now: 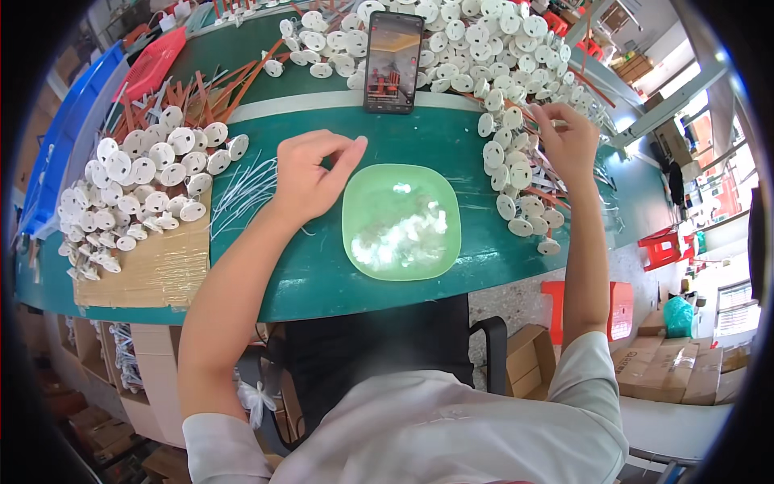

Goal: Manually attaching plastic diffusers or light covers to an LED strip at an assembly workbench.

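My left hand (310, 173) is over the table, just left of a light green square dish (355, 189). Its thumb and forefinger are drawn together, and whatever they may hold is too small to make out. Small whitish, translucent pieces (411, 242) lie loose in the dish. At the right, my right hand (571, 143) is raised beside a heap of white round discs with wires (520, 173). Its fingers are curled toward the thumb near the heap; I cannot make out anything between them.
A phone (393, 64) stands upright behind the dish. More wired discs (141, 173) lie on cardboard (153, 270) at left, beside loose white wires (246, 189). A red basket (153, 64) and blue bin (68, 133) stand far left. A red stool (621, 310) is at right.
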`<state>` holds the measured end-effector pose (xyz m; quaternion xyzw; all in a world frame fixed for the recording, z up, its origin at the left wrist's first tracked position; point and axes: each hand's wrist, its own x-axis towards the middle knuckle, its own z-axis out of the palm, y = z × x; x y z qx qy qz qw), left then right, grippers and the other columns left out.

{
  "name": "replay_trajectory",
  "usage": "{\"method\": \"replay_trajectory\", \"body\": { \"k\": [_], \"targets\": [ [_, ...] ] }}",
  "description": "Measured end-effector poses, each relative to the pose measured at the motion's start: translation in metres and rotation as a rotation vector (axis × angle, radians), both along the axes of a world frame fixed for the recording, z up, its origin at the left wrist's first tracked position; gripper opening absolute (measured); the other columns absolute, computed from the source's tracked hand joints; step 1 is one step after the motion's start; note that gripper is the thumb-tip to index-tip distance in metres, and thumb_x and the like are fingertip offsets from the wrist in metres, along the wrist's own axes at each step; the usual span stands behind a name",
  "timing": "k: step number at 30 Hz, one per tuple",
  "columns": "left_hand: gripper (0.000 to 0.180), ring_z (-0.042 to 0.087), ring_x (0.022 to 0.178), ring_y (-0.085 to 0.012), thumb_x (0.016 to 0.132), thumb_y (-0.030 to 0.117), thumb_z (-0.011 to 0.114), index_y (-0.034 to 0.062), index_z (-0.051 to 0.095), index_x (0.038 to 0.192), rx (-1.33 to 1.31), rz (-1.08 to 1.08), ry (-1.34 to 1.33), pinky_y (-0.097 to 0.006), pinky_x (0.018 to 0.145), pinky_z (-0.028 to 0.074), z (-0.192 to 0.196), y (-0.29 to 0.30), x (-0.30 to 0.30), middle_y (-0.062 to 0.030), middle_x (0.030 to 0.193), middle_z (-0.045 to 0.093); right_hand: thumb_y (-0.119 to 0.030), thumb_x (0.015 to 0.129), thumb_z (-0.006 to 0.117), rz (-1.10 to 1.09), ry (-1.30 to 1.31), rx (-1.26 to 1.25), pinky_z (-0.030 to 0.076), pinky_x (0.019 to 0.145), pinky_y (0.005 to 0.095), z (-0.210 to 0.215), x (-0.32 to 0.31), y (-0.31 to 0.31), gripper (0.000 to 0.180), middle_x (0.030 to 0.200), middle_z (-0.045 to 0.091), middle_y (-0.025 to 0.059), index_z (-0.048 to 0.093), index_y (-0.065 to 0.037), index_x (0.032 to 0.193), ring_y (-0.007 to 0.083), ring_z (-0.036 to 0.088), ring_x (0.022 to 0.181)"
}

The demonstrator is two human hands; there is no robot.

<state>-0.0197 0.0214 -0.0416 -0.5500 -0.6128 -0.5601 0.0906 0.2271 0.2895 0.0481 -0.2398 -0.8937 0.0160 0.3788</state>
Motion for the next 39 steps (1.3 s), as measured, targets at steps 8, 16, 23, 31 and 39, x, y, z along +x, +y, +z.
{"method": "replay_trajectory", "body": {
  "k": [8, 16, 23, 31, 39],
  "targets": [
    [0.018, 0.060, 0.058, -0.0238, 0.086, 0.014, 0.074, 0.0044, 0.069, 0.072, 0.005, -0.053, 0.284, -0.035, 0.058, 0.044, 0.000, -0.005, 0.002, -0.0068, 0.062, 0.062, -0.020, 0.086, 0.073, 0.016, -0.191, -0.066, 0.054, 0.073, 0.0369, -0.016, -0.010, 0.018, 0.032, 0.108, 0.071, 0.0125, 0.069, -0.003, 0.113, 0.0236, 0.068, 0.093],
    [0.022, 0.059, 0.055, -0.0235, 0.084, 0.017, 0.076, 0.0066, 0.067, 0.067, 0.033, 0.010, 0.365, -0.036, 0.056, 0.044, 0.004, -0.011, 0.013, -0.0055, 0.059, 0.060, -0.020, 0.084, 0.068, -0.097, -0.264, -0.114, 0.053, 0.075, 0.0391, -0.003, -0.038, 0.000, 0.029, 0.087, 0.070, 0.0162, 0.073, -0.002, 0.106, 0.0297, 0.068, 0.081],
    [0.024, 0.055, 0.047, -0.0183, 0.088, 0.015, 0.073, 0.0014, 0.068, 0.069, 0.020, -0.084, -0.028, -0.029, 0.047, 0.039, 0.013, -0.015, 0.023, -0.0087, 0.057, 0.060, -0.021, 0.084, 0.072, -0.012, -0.083, 0.038, 0.052, 0.061, 0.0385, -0.012, -0.051, -0.014, 0.019, 0.060, 0.064, 0.0098, 0.076, -0.002, 0.086, 0.0253, 0.065, 0.057],
    [0.042, 0.059, 0.073, -0.0099, 0.105, 0.034, 0.051, -0.0018, 0.069, 0.093, -0.209, -0.490, -0.603, -0.027, 0.067, 0.047, 0.026, -0.021, 0.035, -0.0047, 0.082, 0.066, -0.004, 0.081, 0.075, 0.373, 0.102, 0.155, 0.048, 0.052, 0.0280, 0.012, -0.072, -0.157, 0.010, 0.065, 0.065, 0.0070, 0.075, -0.004, 0.091, 0.0157, 0.062, 0.054],
    [0.056, 0.056, 0.084, -0.0110, 0.106, 0.047, 0.040, -0.0010, 0.061, 0.125, -0.037, -0.845, -0.672, -0.026, 0.078, 0.046, 0.020, -0.027, 0.041, -0.0042, 0.093, 0.065, 0.002, 0.071, 0.078, 0.898, 0.238, 0.507, 0.054, 0.054, 0.0284, -0.002, -0.080, -0.165, 0.030, 0.091, 0.067, 0.0073, 0.072, 0.000, 0.101, 0.0192, 0.064, 0.063]
  ]
}}
